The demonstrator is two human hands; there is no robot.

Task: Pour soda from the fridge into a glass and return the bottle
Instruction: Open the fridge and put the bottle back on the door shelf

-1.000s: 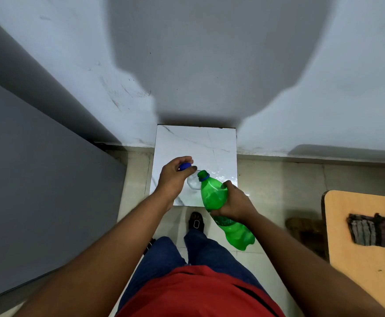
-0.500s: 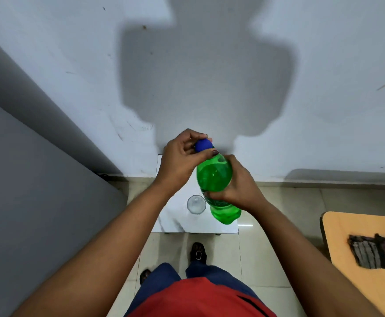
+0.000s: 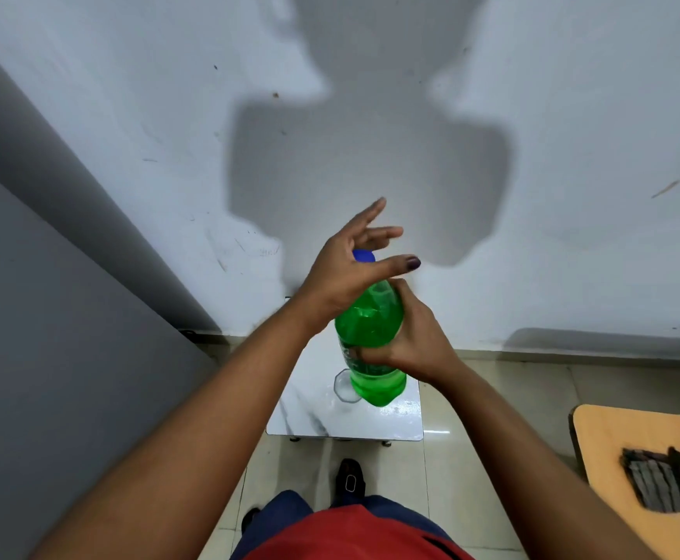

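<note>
My right hand [image 3: 415,341] grips the middle of a green soda bottle [image 3: 370,321], held upright above the small white marble table [image 3: 310,414]. The blue cap [image 3: 364,256] sits on the bottle's neck. My left hand [image 3: 346,272] is at the cap with fingers spread apart and thumb stretched out, not pinching it. A clear glass [image 3: 342,383] stands on the table, partly hidden behind the bottle's base; I cannot tell how full it is.
A tall grey panel [image 3: 47,317] fills the left side. The white wall [image 3: 532,155] is directly behind the table. A wooden table [image 3: 633,438] with a dark cloth [image 3: 661,478] stands at the right. My shoe [image 3: 350,474] is on the tiled floor.
The bottle came up from its tilt over the glass to upright. My left hand brought the cap onto the neck, pinched it, and now has its fingers spread.
</note>
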